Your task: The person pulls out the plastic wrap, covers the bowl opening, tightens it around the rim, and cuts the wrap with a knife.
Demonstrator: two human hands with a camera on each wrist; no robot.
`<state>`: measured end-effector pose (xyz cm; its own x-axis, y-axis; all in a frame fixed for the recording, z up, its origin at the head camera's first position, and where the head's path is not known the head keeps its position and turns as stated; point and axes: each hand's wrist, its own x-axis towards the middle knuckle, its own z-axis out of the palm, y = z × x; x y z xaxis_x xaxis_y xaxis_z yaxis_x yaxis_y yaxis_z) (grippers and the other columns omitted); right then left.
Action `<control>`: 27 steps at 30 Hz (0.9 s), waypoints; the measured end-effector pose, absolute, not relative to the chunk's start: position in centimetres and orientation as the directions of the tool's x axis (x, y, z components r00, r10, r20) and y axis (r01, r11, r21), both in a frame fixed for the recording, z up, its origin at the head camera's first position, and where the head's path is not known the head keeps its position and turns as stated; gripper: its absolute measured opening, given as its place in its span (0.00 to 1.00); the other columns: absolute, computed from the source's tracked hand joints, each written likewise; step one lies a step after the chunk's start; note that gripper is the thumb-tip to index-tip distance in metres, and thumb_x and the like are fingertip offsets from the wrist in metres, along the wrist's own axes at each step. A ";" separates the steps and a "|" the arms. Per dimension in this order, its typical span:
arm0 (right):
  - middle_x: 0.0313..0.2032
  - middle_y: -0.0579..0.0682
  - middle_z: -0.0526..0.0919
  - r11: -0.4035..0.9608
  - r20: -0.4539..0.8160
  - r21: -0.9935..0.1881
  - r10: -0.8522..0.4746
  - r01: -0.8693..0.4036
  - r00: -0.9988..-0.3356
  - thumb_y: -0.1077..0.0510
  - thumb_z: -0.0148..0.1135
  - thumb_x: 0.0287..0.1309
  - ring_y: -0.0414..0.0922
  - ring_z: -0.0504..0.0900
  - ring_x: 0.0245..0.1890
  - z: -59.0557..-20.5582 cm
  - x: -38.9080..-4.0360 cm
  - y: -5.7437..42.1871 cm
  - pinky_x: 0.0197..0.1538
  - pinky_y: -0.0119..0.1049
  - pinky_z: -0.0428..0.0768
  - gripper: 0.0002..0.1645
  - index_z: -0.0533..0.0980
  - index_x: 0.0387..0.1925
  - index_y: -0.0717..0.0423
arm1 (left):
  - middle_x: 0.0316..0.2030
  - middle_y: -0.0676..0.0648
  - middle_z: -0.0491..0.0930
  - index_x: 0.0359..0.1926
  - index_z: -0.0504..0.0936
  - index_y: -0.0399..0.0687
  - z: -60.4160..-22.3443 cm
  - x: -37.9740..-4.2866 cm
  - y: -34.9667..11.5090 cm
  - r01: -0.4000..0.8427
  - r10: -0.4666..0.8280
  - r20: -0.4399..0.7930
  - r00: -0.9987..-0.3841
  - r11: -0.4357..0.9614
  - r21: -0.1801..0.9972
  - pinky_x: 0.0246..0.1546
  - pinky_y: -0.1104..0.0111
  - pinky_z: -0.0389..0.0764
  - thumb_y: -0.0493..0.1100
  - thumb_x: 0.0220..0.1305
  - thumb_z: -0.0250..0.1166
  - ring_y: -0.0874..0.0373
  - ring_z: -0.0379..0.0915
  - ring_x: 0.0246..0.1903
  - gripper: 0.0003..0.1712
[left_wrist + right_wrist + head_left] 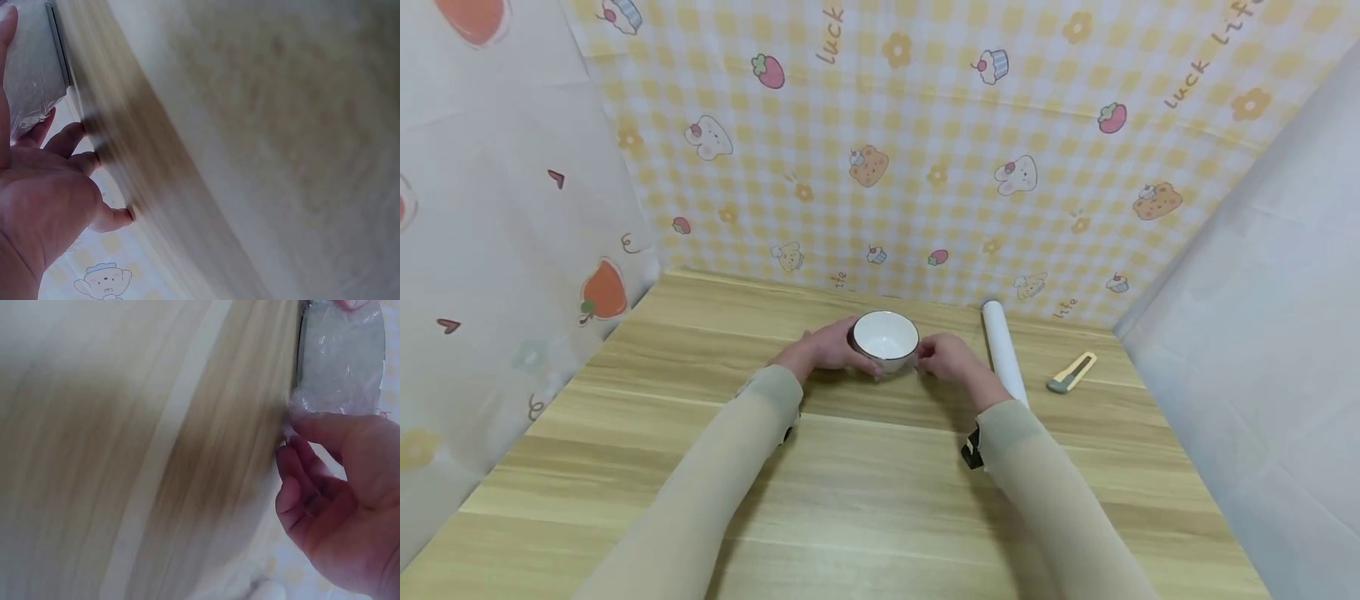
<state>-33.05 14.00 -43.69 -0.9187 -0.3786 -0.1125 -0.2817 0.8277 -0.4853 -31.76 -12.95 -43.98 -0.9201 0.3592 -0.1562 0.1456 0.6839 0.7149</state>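
Note:
A white bowl (891, 364) with a dark rim stands on the table, its side covered in clear plastic film (312, 404) in the right wrist view. My left hand (833, 345) holds the bowl from its left, thumb across the front. In the left wrist view several fingertips of that hand touch the tabletop beside the film-covered wall. At the bowl's right side, my right hand (951, 358) pinches an edge of the film between thumb and forefinger, low near the rim; its other fingers are curled.
A white roll (1002, 346) lies right of the bowl, partly behind my right forearm. Farther right is a yellow and grey utility knife (1072, 372). The wooden table (850, 492) meets a patterned cloth backdrop (940, 208) behind, with pale cloth at both sides.

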 end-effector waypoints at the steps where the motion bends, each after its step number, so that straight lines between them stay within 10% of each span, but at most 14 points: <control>1: 0.34 0.50 0.87 0.843 -0.102 -0.475 -0.338 -0.253 -0.936 0.58 0.72 0.70 0.44 0.81 0.37 -43.8 -33.1 13.9 0.43 0.34 0.79 0.08 0.85 0.38 0.59 | 0.81 0.46 0.70 0.85 0.63 0.59 -44.0 -31.8 -12.9 0.140 0.356 -0.162 -0.920 0.685 0.715 0.80 0.25 0.28 0.67 0.51 0.86 0.39 0.56 0.84 0.66; 7: 0.19 0.44 0.83 0.882 -0.097 -0.464 -0.147 -0.086 -0.984 0.55 0.74 0.68 0.41 0.77 0.25 -43.7 -33.0 12.8 0.34 0.31 0.73 0.17 0.86 0.25 0.59 | 0.82 0.46 0.68 0.85 0.62 0.62 -44.5 -32.2 -12.9 0.116 0.333 -0.179 -0.926 0.701 0.704 0.78 0.21 0.28 0.74 0.44 0.86 0.38 0.55 0.85 0.72; 15: 0.28 0.49 0.91 0.644 -0.220 -0.757 -0.093 0.110 -0.971 0.66 0.67 0.65 0.38 0.86 0.30 -43.5 -32.2 12.3 0.39 0.27 0.85 0.15 0.89 0.51 0.68 | 0.82 0.45 0.67 0.85 0.62 0.60 -44.0 -31.5 -12.5 0.102 0.317 -0.185 -0.930 0.708 0.699 0.79 0.23 0.27 0.69 0.51 0.86 0.39 0.55 0.85 0.66; 21: 0.25 0.45 0.82 0.642 -0.180 -0.766 -0.214 0.001 -0.960 0.71 0.68 0.53 0.45 0.79 0.35 -43.4 -31.8 12.1 0.41 0.29 0.77 0.14 0.86 0.44 0.68 | 0.81 0.45 0.69 0.85 0.62 0.60 -43.9 -31.6 -12.3 0.107 0.308 -0.171 -0.936 0.712 0.694 0.80 0.24 0.27 0.66 0.51 0.86 0.39 0.57 0.84 0.66; 27: 0.31 0.52 0.85 0.815 -0.062 -0.563 -0.208 -0.138 -0.976 0.65 0.72 0.63 0.50 0.80 0.38 -44.5 -31.9 11.7 0.48 0.41 0.81 0.03 0.86 0.37 0.62 | 0.82 0.44 0.68 0.86 0.61 0.60 -44.1 -31.7 -12.2 0.096 0.303 -0.188 -0.935 0.722 0.685 0.79 0.24 0.27 0.67 0.51 0.86 0.39 0.56 0.84 0.67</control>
<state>-31.94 11.70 -44.49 -0.9763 -0.2075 -0.0617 -0.1375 0.8146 -0.5634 -31.69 -12.22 -44.09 -0.9345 0.3025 -0.1876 0.0963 0.7222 0.6849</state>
